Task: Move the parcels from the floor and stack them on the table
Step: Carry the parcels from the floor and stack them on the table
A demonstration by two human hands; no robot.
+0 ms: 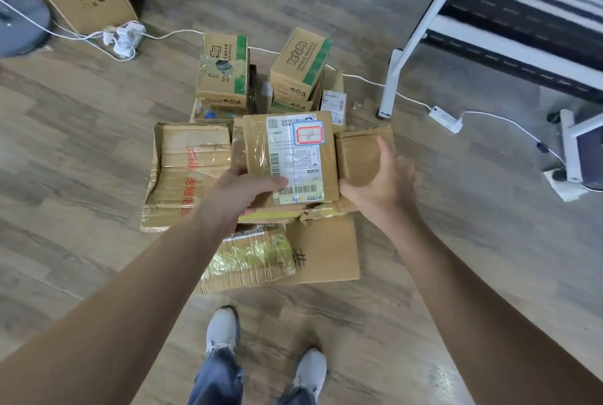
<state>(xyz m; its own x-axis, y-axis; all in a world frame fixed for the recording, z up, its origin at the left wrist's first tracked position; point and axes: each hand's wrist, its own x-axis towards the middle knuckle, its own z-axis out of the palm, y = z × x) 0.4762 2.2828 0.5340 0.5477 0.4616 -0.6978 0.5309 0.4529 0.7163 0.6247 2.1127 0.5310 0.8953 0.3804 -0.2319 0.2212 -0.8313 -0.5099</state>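
**A flat parcel is held over the pile on the floor**

A flat brown parcel (290,156) with a white label is held in the middle of the view. Its near left corner is gripped by the left hand (248,189): the thumb is pressed on top of the label and the fingers are tucked under. The right hand (381,182) is seen at the parcel's right edge. Its fingers are spread apart and loosely bent. Whether the parcel is touched by it cannot be told. A small brown box (362,153) is seen just behind this hand.

More parcels are piled on the wooden floor (98,143) under and around the held one. A big squashed box with red letters (186,172) is laid to the left. A parcel wrapped in yellow tape (251,257) is laid at the near side, on a wide flat box (326,248). Two boxes with green tape (225,71) (300,61) are stacked on other boxes at the far side.

The white table leg (421,29) is seen at the far right, well apart from the pile. A white power strip (445,119) is laid near it. Two grey shoes (222,329) are seen at the near edge.
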